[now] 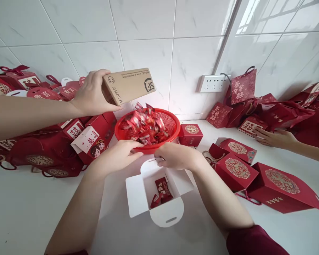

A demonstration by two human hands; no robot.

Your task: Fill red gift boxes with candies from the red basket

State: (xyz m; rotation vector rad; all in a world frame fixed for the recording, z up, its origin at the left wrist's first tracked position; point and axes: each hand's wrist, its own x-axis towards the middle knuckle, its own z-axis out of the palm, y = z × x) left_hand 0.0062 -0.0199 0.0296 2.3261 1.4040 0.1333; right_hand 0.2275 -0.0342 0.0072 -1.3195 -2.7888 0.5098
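Note:
My left hand [119, 156] is at the near left rim of a red plastic basket [172, 122], its fingers and thumb on either side of the edge. At the near right rim my right hand [177, 156] has its fingers curled against the edge; the fingertips are partly hidden. Red-wrapped candies [149, 131] lie heaped in the basket, some blurred by motion. Between my forearms stands an open box [166, 216], white inside, flaps spread, with a few red packets [162, 191] in it. Above the basket, another person's hand [91, 92] holds a tilted brown SF Express carton [131, 85].
Red gift boxes [55, 148] are piled at the left. More red boxes [236, 170] lie at the right. Another person's hand [275, 138] touches a red box at the far right. A power strip [214, 84] is on the tiled wall [146, 56].

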